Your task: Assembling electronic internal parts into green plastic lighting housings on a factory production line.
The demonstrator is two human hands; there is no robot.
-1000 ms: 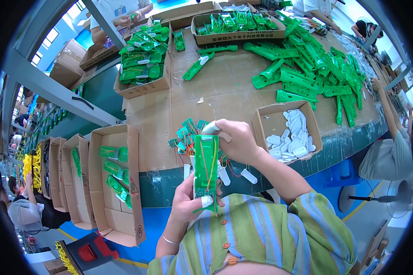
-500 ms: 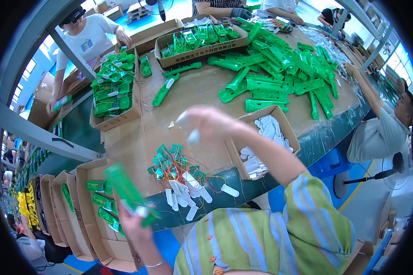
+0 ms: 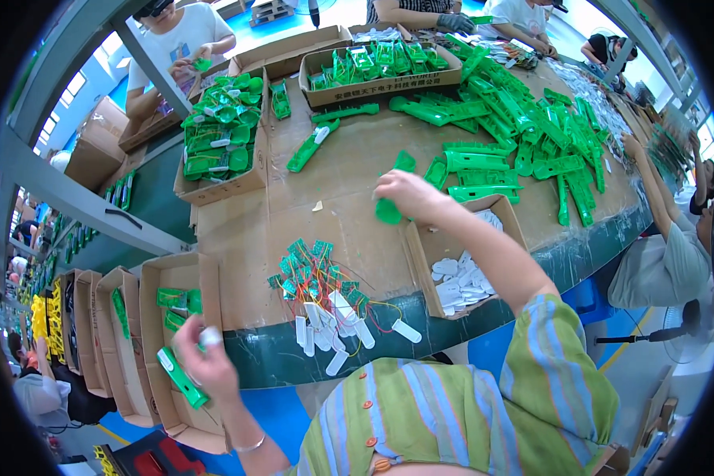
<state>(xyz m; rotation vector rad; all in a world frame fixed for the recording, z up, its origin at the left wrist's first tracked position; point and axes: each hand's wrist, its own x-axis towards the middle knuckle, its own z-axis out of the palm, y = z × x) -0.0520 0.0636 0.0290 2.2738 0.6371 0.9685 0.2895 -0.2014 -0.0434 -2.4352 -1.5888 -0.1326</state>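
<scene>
My right hand (image 3: 411, 195) is closed around a green plastic shell (image 3: 388, 212), whose ends show on both sides of the fingers, in front of the big heap of green shells (image 3: 523, 119). My left hand (image 3: 208, 366), with a white fingertip cover, is over the near cardboard box (image 3: 178, 274). Its fingers are apart and hold nothing that I can see. Beside it in that box lies a green shell with a white piece (image 3: 181, 379), with more green shells behind. Between my hands is a pile of green circuit boards (image 3: 301, 270) wired to white battery-like pieces (image 3: 345, 317).
A box of white plastic pieces (image 3: 460, 285) stands under my right forearm. Farther back are two boxes of filled green shells (image 3: 224, 131) (image 3: 381, 67) and a loose shell (image 3: 313, 147). A metal frame post (image 3: 79, 194) crosses at left. Co-workers sit around the table.
The green shell that my left hand held is now in the near box, and that hand has let go. My right hand has moved right and taken a green shell. The view has shifted slightly.
</scene>
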